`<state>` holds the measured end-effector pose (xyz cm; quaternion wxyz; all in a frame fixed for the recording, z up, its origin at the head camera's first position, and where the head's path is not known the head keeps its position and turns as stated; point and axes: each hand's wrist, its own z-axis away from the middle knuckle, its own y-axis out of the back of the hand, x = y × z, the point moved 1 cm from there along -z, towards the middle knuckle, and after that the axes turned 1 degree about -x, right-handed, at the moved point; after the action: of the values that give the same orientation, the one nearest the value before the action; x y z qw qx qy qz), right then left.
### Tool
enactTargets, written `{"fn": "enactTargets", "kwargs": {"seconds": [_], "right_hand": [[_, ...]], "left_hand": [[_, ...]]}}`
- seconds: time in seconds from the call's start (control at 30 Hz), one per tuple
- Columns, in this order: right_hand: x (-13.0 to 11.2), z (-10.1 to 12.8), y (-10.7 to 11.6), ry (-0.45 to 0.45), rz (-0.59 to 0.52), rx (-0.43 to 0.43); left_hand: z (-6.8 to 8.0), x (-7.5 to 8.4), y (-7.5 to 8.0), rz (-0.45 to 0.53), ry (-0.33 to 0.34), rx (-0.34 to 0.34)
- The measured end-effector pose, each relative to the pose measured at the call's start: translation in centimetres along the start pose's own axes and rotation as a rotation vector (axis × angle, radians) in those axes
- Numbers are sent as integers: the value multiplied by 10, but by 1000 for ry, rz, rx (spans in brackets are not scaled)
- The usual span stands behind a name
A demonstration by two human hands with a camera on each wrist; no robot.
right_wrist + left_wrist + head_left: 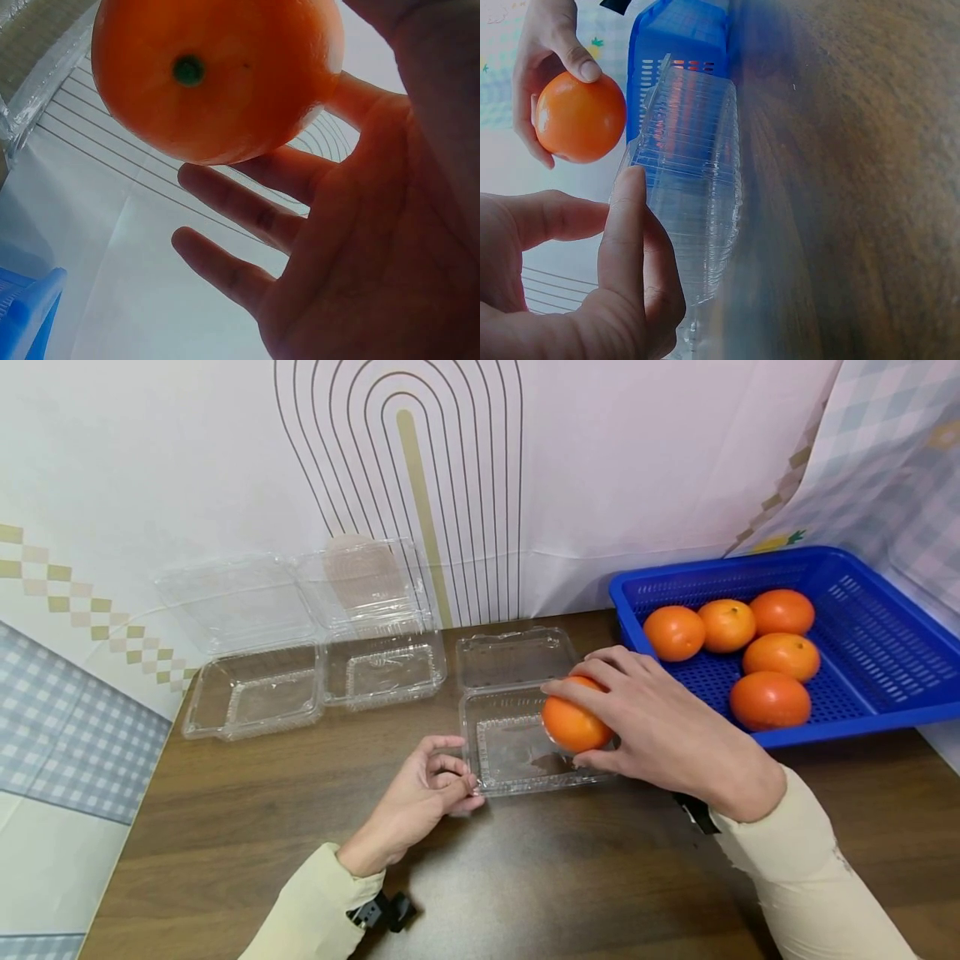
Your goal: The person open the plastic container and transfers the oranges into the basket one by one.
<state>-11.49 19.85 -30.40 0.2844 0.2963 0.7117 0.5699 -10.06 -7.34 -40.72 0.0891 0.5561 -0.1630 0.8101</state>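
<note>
The right hand (pixel 660 727) grips one orange (pixel 573 722) with the thumb and the curled fingers around it, and holds it just above the right part of an open clear plastic container (pixel 517 752) that stands on the brown wooden table (pixel 525 877). In the right wrist view the orange (pixel 217 75) shows its small green stem point, and only some fingers are on the fruit while two fingers (pixel 240 202) stay stretched and free below it. The left hand (pixel 420 797) rests on the table at the near left corner of this container, and its fingertips pinch or touch the rim there; in the left wrist view the thumb (pixel 626 232) lies against the ribbed wall of the container (pixel 697 195), so the hand holds the corner lightly. The lid of the container (pixel 513 656) lies open flat on the far side. To the right, a blue basket (pixel 885 635) stands on the table, just beside the container, and it holds five more oranges (pixel 750 647) close together. To the left and farther away, two other clear containers (pixel 307 681) stand open side by side, with their lids leaning against the white patterned wall (pixel 600 468). Both arms wear light cream sleeves (pixel 810 877).
</note>
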Motion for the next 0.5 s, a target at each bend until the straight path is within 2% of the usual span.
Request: {"fn": "enactTargets", "kwargs": {"seconds": [0.5], "right_hand": [[2,3,4,-8,2,10]], "left_hand": [[0,0,0,-5,-3,4]]}}
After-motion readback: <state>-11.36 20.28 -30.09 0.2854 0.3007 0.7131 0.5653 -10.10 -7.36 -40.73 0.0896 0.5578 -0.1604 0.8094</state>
